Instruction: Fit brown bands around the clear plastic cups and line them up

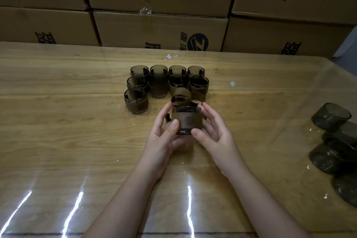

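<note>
Cup (186,120) with brown band (187,120) gripped between left hand (164,133) and right hand (214,131), fingers curled round sides; judged light, stiff, slippery; best held at band.

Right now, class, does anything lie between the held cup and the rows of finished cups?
Yes: loose brown bands lie on the table just beyond the held cup, right in front of the right-hand columns of finished cups.

Your forearms are converging forward; your left hand (164,133) and right hand (214,131) are gripping the banded cup (187,120) from either side; fingers curling behind, thumbs pressing its front.
</note>
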A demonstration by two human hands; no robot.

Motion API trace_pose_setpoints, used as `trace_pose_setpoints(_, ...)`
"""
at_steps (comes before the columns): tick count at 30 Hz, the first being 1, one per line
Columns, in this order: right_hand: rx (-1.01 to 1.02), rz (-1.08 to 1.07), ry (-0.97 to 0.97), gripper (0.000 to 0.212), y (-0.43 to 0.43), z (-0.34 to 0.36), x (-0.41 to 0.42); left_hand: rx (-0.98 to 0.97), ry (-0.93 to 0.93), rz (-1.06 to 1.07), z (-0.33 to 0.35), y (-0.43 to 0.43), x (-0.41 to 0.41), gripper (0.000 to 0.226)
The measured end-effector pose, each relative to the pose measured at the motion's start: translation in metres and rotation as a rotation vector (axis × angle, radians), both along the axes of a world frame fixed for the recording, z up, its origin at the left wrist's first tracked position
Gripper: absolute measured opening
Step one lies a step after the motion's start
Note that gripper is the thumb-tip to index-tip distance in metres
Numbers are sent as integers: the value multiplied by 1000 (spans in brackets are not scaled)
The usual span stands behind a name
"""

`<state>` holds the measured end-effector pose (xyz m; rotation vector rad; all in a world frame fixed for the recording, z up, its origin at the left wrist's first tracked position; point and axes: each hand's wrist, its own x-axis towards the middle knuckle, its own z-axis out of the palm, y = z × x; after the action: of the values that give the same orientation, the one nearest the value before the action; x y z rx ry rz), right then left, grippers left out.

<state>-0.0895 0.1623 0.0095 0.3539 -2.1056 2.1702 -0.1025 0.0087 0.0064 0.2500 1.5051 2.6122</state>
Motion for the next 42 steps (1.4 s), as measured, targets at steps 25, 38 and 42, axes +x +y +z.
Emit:
trace_pose_setpoints(25, 230, -91, 116, 75, -6, -9, 5, -352, 140, 229, -2, 0, 15, 59)
trace_pose_setpoints(38, 325, -117, 104, 55, -6, -11, 3, -801, 255, 590, 40, -40, -17, 73)
trace_pose_setpoints(42, 183, -164, -24, 43, -3, -13, -2, -1076, 315, 669, 53, -55, -48, 46)
